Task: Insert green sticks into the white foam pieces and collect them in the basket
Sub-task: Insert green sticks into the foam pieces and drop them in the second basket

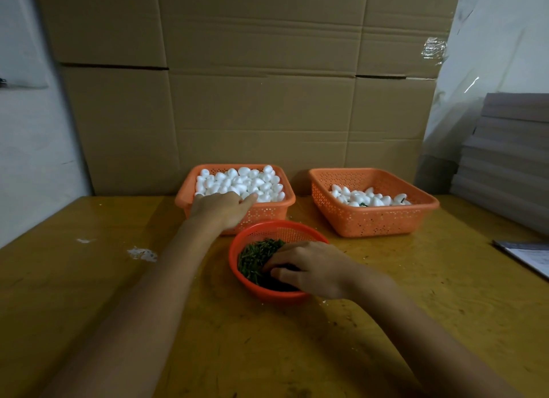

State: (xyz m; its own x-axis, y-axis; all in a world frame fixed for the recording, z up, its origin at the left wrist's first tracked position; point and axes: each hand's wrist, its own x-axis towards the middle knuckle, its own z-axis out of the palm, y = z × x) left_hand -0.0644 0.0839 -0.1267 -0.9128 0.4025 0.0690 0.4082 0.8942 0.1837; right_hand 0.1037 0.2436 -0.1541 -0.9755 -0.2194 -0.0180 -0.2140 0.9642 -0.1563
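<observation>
An orange square basket [269, 212] at centre left is heaped with white foam pieces [237, 181]. My left hand [221, 209] reaches over its near rim, fingers among the foam; what it touches is hidden. A round red bowl [246, 282] in front holds green sticks [257, 255]. My right hand [306, 267] is down in the bowl, fingertips curled into the sticks. A second orange basket [374, 219] at right holds foam pieces [368, 197], a few with green stems showing.
All stands on a yellow-brown wooden table [118, 264] with white scraps [142, 253] at left. Stacked cardboard boxes [252, 86] form a wall behind. Grey sheets [511, 160] are piled at right, and a dark clipboard with paper [525, 256] lies by the right edge.
</observation>
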